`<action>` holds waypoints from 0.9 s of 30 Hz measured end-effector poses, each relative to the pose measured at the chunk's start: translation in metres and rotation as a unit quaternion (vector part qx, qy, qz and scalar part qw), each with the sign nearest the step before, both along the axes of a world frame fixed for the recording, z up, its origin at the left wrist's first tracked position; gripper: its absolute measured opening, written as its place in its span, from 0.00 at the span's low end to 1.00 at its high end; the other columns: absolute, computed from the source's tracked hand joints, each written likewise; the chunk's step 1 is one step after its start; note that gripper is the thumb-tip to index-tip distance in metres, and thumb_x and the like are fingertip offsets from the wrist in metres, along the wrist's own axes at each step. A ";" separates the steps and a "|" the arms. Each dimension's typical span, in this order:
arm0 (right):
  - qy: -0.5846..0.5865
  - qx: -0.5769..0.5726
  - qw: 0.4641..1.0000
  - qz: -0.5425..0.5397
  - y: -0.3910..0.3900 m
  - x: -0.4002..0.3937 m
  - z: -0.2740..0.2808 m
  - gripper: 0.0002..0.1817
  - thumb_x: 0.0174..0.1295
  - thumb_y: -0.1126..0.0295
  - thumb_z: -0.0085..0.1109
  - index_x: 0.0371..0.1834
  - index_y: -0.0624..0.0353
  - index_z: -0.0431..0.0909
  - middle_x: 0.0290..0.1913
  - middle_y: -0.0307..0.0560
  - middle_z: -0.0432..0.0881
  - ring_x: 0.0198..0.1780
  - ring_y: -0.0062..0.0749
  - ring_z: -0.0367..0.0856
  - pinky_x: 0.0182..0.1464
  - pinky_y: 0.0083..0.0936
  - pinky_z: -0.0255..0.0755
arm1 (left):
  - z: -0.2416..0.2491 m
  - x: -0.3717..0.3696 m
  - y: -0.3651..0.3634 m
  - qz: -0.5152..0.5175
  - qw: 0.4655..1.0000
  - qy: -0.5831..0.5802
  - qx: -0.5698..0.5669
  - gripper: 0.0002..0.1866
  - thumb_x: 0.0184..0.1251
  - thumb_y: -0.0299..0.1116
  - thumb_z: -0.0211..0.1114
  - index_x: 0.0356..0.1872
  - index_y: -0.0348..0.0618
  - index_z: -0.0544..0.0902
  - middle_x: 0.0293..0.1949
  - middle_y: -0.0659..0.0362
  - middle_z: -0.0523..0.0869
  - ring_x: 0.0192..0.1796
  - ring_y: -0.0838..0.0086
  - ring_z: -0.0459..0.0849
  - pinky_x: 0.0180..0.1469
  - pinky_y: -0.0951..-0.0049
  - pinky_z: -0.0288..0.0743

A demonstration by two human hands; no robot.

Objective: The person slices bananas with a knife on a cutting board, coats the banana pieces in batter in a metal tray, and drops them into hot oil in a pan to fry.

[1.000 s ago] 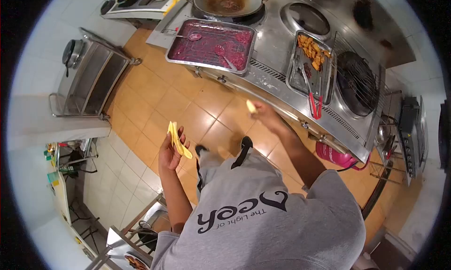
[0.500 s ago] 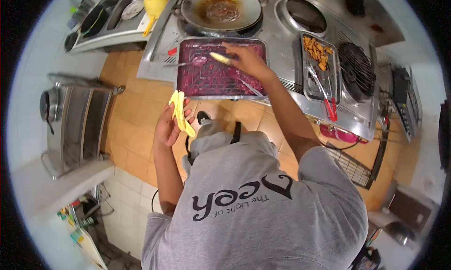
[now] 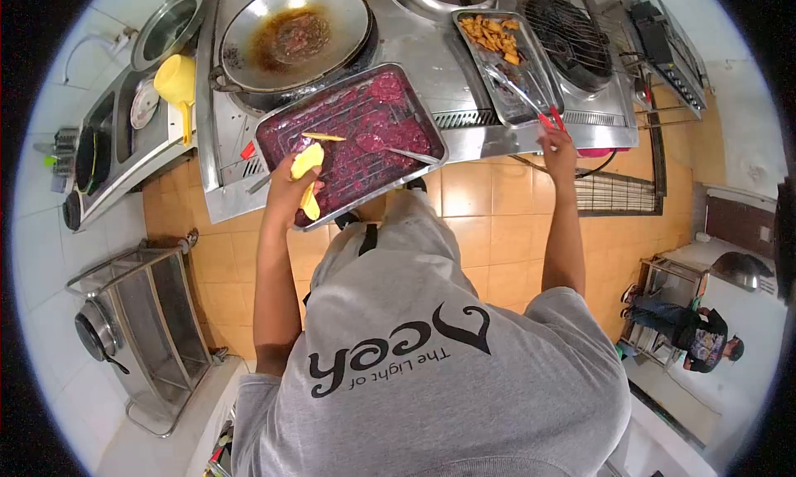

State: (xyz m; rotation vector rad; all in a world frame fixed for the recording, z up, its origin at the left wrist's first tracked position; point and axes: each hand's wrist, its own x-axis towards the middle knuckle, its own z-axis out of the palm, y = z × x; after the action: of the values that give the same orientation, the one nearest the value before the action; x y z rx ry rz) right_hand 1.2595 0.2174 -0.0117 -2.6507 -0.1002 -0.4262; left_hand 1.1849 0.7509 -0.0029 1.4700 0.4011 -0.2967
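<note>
My left hand (image 3: 290, 187) is closed around several soft yellow slices (image 3: 308, 163), which look like banana, at the near left edge of a metal tray (image 3: 437, 128). Dark purple batter (image 3: 348, 174) coats the inside of that tray. One yellow slice (image 3: 323, 137) lies on the batter, and a spoon (image 3: 406, 153) rests with its bowl in it. Over on the right, my right hand (image 3: 558, 145) has its fingers at the red handles of metal tongs (image 3: 522, 91). The tongs lie across a smaller tray (image 3: 543, 58) holding browned fried pieces (image 3: 491, 37).
Behind the batter tray, a large wok (image 3: 240, 54) with brown oil sits on the stove. A round grill grate (image 3: 568, 33) is at right. A yellow dipper (image 3: 175, 79) stands by the sink at left. Another person (image 3: 701, 336) is far right.
My right hand has left the batter tray for the tongs, and a yellow slice now lies on the batter. My left hand has come up to the tray's edge. The view has shifted.
</note>
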 end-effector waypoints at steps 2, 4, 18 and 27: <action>0.020 0.001 0.999 -0.043 -0.026 0.006 0.002 0.04 0.55 0.72 0.65 0.31 0.60 0.84 0.44 0.51 0.83 0.45 0.40 0.82 0.46 0.28 0.76 | -0.005 0.008 -0.008 -0.030 0.997 0.002 0.073 0.20 0.63 0.27 0.65 0.54 0.33 0.72 0.35 0.57 0.83 0.28 0.78 0.82 0.29 0.80 0.77; -0.013 0.001 0.999 -0.031 -0.052 0.011 0.005 0.03 0.54 0.74 0.64 0.31 0.61 0.84 0.42 0.52 0.83 0.44 0.41 0.82 0.43 0.29 0.77 | 0.000 0.012 -0.020 -0.061 0.987 -0.001 0.147 0.20 0.62 0.27 0.65 0.54 0.31 0.73 0.35 0.55 0.83 0.28 0.78 0.82 0.30 0.79 0.76; 0.121 -0.033 0.992 0.019 -0.117 0.057 -0.027 0.38 0.48 0.61 0.73 0.63 0.56 0.68 0.50 0.60 0.76 0.50 0.56 0.76 0.51 0.44 0.72 | 0.007 0.029 -0.046 -0.063 0.940 -0.046 0.332 0.12 0.62 0.34 0.66 0.43 0.36 0.82 0.33 0.54 0.85 0.35 0.72 0.81 0.38 0.72 0.72; 0.177 -0.111 0.973 0.098 -0.131 0.081 -0.056 0.37 0.47 0.62 0.72 0.59 0.66 0.66 0.48 0.63 0.75 0.55 0.60 0.71 0.53 0.48 0.70 | 0.027 0.047 -0.052 -0.019 0.953 0.011 0.304 0.12 0.61 0.31 0.68 0.43 0.34 0.84 0.34 0.55 0.86 0.36 0.75 0.81 0.41 0.76 0.73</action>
State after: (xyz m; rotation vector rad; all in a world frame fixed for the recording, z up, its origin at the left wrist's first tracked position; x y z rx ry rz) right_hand 1.3400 0.0863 -0.0681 -2.8526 -0.3102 0.1324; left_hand 1.2321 0.6985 0.0239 2.0811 0.5091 -0.2281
